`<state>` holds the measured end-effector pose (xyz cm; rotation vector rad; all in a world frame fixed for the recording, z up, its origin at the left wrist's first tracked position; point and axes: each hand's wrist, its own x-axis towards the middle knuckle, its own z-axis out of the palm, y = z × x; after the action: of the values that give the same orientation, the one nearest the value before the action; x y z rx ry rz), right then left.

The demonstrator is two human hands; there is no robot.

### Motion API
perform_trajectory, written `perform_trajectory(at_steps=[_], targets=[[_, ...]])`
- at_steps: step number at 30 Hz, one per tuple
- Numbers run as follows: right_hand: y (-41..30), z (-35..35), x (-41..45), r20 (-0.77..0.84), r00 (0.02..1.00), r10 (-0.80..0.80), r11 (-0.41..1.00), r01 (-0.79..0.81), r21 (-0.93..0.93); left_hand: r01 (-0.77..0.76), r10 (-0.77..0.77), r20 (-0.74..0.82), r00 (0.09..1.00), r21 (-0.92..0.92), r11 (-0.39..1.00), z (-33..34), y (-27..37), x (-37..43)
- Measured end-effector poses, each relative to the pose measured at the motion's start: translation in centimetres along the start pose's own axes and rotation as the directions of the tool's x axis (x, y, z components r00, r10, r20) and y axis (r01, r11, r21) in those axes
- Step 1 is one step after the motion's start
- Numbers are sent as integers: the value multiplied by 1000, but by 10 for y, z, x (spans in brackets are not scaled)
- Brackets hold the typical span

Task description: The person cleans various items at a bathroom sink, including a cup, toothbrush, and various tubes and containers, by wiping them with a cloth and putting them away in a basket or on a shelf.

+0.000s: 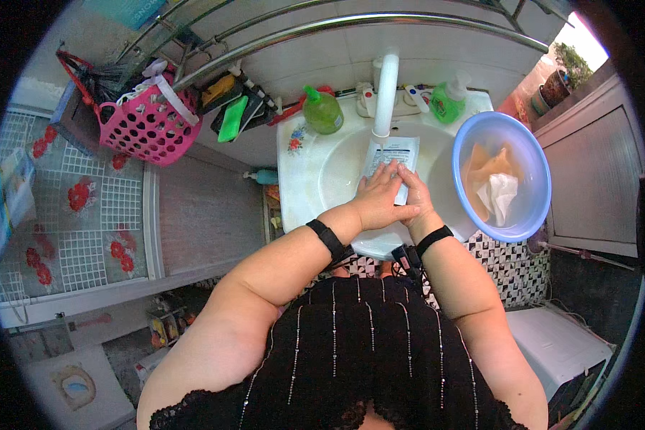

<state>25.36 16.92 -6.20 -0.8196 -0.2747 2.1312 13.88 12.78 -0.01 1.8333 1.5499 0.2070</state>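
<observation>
A flat white pouch [406,148] with dark print is tilted in the washbasin [333,172], its upper end just below the white faucet spout [388,94]. My left hand [379,196] lies across the pouch's lower left part, fingers laid over the printed face. Its thumb reaches right and touches my right hand [420,199]. Wet-looking fingers of that right hand curl over the pouch's right edge; their thumb is hidden. How firmly the left fingers grip cannot be seen. Much of the pouch's lower half is covered by both hands.
A blue plastic basin [537,215] containing tan and white cloths sits at the right. Green pump bottles [322,115] [449,102] stand on the rear ledge. A pink basket [150,129] hangs at left; a metal rail [376,19] crosses above.
</observation>
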Motion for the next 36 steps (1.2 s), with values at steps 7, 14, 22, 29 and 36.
perform_trajectory(at_steps=[7,14,22,29,36], targets=[[-26,6,-23,105,994,-36,999,34,29,-84,103,-107,989,168,982,4,2,8],[-29,-2,-27,54,998,21,986,-12,-169,15,-15,-371,929,-2,1000,13,-2,30],[-25,4,-48,136,978,159,933,-103,-345,256,-232,-345,910,26,966,-15,-21,48],[-46,-5,-50,60,984,165,897,-124,-424,285,-334,-353,874,-184,941,-28,-60,54],[-39,4,-35,33,999,38,948,-26,-317,72,-337,131,932,-981,-181,-17,-62,25]])
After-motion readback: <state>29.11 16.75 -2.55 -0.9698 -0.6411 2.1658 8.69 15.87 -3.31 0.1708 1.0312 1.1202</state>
